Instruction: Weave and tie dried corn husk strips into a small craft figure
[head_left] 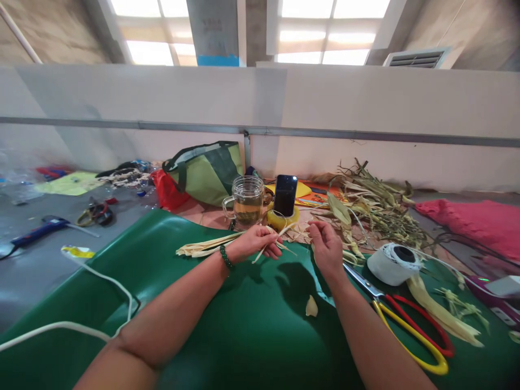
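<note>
My left hand (260,242) is closed around a bundle of pale dried husk strips (203,246). The strips trail out to the left past the wrist, and thin ends fan out beyond the fingers. To its right, my right hand (326,246) is in a pinch, apart from the bundle; what sits between its fingertips is too small to make out. Below the hands, a small pale husk scrap (311,307) lies on the green mat (244,330). Large scissors (376,292) with a red and a yellow handle rest beside my right forearm.
A glass mug (247,208) of tea and a phone (285,195) on a yellow roll (283,219) stand behind the hands. At right are a white roll (393,264) and a heap of dried husks (374,206). A white cable (117,284) and glue gun (38,233) lie left.
</note>
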Demonstrator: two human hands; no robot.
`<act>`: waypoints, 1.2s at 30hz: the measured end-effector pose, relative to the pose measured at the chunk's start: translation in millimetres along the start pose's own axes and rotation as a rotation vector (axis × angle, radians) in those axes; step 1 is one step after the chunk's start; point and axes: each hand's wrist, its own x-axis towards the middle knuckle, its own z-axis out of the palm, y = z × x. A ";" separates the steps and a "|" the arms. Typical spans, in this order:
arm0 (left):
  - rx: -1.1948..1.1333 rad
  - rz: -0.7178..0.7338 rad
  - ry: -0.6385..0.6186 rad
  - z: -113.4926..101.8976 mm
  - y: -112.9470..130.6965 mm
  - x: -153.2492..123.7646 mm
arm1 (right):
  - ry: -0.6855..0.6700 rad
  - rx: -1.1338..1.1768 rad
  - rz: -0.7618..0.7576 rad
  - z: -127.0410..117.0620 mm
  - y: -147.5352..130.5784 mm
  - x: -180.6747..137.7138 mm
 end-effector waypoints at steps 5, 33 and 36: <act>-0.070 0.022 0.031 -2.4 0.1 0.0 | -0.341 0.029 0.082 2.8 5.9 -4.9; -0.054 0.218 0.164 10.6 -3.2 2.8 | -0.296 -0.214 -0.005 3.9 3.0 -10.4; -0.061 0.235 0.169 9.4 -1.8 1.4 | -0.282 -0.212 -0.012 3.3 1.2 -9.3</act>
